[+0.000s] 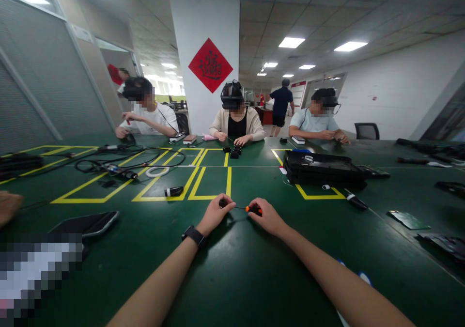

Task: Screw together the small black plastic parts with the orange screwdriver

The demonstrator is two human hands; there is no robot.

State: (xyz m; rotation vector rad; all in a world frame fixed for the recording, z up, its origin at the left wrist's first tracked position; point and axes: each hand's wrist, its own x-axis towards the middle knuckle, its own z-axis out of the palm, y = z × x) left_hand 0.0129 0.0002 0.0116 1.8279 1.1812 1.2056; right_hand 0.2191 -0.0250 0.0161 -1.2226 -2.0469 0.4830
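My right hand (268,215) is closed around the handle of a screwdriver (254,210), black with orange. Its thin shaft points left, toward my left hand (217,213). Between the fingers of that left hand is a small black part (223,203), mostly covered, so its kind cannot be made out. The shaft's tip reaches the left fingertips; whether it touches the part is hidden. Both hands are just above the green table (232,278), near its middle. A dark watch (194,236) is on my left wrist.
Black trays (323,169) are stacked at right, near a black cylinder with a white end (356,201) and a green circuit board (409,219). Cables (119,164) and another black cylinder (174,191) lie left. A co-worker's hand (9,207) is at the left edge. Several people sit opposite.
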